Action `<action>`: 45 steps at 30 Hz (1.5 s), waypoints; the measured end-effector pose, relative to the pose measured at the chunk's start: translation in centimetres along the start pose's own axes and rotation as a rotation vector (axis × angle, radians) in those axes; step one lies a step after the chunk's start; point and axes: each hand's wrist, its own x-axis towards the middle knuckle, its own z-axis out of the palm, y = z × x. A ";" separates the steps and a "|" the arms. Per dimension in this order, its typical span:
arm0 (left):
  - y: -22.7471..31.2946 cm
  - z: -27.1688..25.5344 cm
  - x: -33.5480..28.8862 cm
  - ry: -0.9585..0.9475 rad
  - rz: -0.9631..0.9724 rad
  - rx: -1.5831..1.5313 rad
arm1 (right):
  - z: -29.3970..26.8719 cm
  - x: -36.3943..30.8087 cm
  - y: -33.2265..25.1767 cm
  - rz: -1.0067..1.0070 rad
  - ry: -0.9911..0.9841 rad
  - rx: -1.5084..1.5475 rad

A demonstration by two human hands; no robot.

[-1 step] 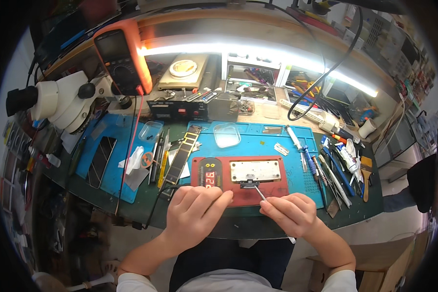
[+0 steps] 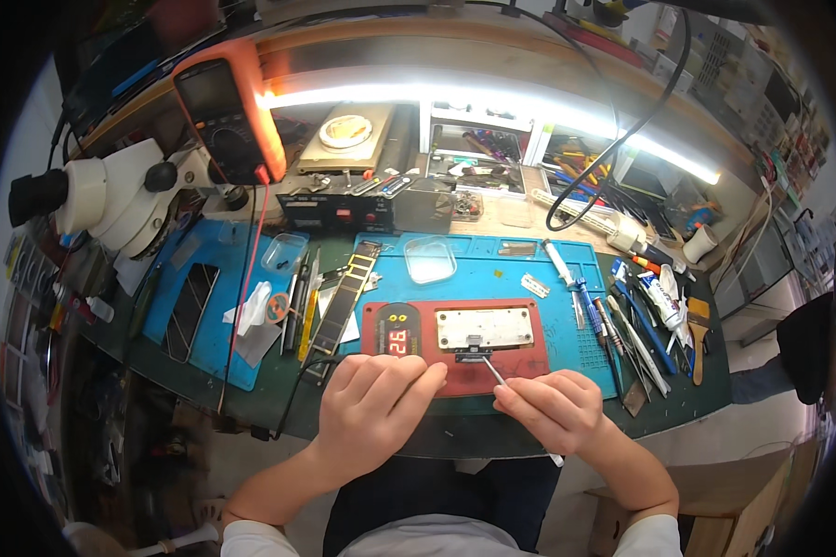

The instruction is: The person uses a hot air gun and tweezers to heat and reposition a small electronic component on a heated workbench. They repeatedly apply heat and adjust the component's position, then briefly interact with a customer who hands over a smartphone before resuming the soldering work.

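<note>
A red heating station [image 2: 529, 367] with a lit digital display [image 2: 398, 343] lies on the blue mat in front of me. On it sits a pale metal plate [image 2: 485, 328] with screws at its corners, and a small dark component [image 2: 474, 353] rests at its near edge. My right hand [image 2: 557, 408] pinches a slim metal tool [image 2: 493, 371], its tip at or close to that component. My left hand [image 2: 381, 408] is closed in a pinch over the station's near left corner. Whatever its fingers hold, if anything, is hidden.
A dark phone [image 2: 193, 311] lies on the left mat beside a microscope [image 2: 111, 190]. An orange multimeter [image 2: 228, 111] stands behind, its red lead hanging down. A clear plastic box [image 2: 430, 260] sits beyond the station. Tweezers, pens and a brush [image 2: 699, 325] crowd the right.
The view has shifted very slightly. Both hands and the tool stay nearly in the same place over the station.
</note>
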 end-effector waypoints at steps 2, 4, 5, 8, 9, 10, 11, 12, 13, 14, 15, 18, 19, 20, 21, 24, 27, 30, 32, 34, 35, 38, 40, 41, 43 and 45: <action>0.2 0.2 0.8 -0.025 0.014 0.032 | 0.1 -0.1 0.0 0.008 0.004 0.014; 0.2 0.5 1.2 -0.038 0.048 0.047 | 0.0 -0.2 0.0 0.025 -0.003 0.033; 0.0 0.7 1.3 -0.034 0.075 0.038 | -0.1 -0.2 0.1 0.036 -0.011 0.040; -0.3 1.1 1.6 -0.038 0.113 0.017 | -0.1 0.0 0.1 0.052 -0.011 0.047; -0.2 1.0 1.8 -0.050 0.098 0.011 | -0.2 0.2 0.2 0.053 -0.015 0.050; 0.0 1.0 1.9 -0.062 0.084 0.005 | 0.0 0.0 0.2 0.062 -0.010 0.056; 0.1 1.0 2.1 -0.074 0.068 0.005 | 0.1 -0.2 0.1 0.070 -0.006 0.058; 0.3 1.0 2.3 -0.086 0.053 0.006 | 0.2 -0.3 0.1 0.078 -0.002 0.062; 0.3 1.1 2.3 -0.098 0.037 0.007 | 0.2 -0.2 0.2 0.079 -0.013 0.065; 0.3 1.1 2.4 -0.101 0.036 0.000 | 0.0 0.0 0.3 0.081 -0.024 0.068; 0.2 1.2 2.4 -0.104 0.034 -0.007 | -0.2 0.1 0.3 0.082 -0.035 0.071; 0.3 1.1 2.4 -0.118 0.028 -0.012 | -0.4 0.3 0.3 0.097 -0.056 0.088; 0.3 1.0 2.5 -0.123 0.026 -0.011 | -0.4 0.3 0.4 0.098 -0.058 0.092; 0.3 1.1 2.5 -0.123 0.015 -0.005 | -0.4 0.3 0.4 0.102 -0.062 0.097; 0.3 1.1 2.5 -0.124 0.004 0.001 | -0.4 0.3 0.4 0.105 -0.066 0.102; 0.4 1.0 2.5 -0.140 -0.006 0.002 | -0.6 0.5 0.3 0.124 -0.072 0.111; 0.0 1.2 2.4 -0.132 0.028 0.011 | -0.4 0.4 0.3 0.130 -0.073 0.116; -0.2 1.3 2.3 -0.128 0.046 0.028 | -0.6 0.5 0.3 0.139 -0.092 0.125; -0.2 1.2 2.5 -0.136 0.051 0.032 | -0.6 0.5 0.3 0.143 -0.095 0.127; -0.3 1.0 2.7 -0.149 0.060 0.028 | -0.6 0.5 0.3 0.147 -0.098 0.129; -0.3 0.9 2.7 -0.148 0.062 0.020 | -0.6 0.5 0.4 0.149 -0.098 0.131; -0.3 0.9 2.7 -0.149 0.067 -0.007 | -0.7 0.5 0.3 0.165 -0.098 0.147; -0.4 0.9 2.5 -0.152 0.065 -0.029 | -0.7 0.5 0.3 0.170 -0.098 0.157; -0.4 0.9 2.4 -0.152 0.066 -0.036 | -0.7 0.5 0.3 0.170 -0.098 0.158; -0.5 1.0 2.4 -0.151 0.070 -0.051 | -0.7 0.5 0.4 0.169 -0.099 0.159; -0.5 0.9 2.4 -0.156 0.060 -0.064 | -0.7 0.5 0.3 0.171 -0.102 0.159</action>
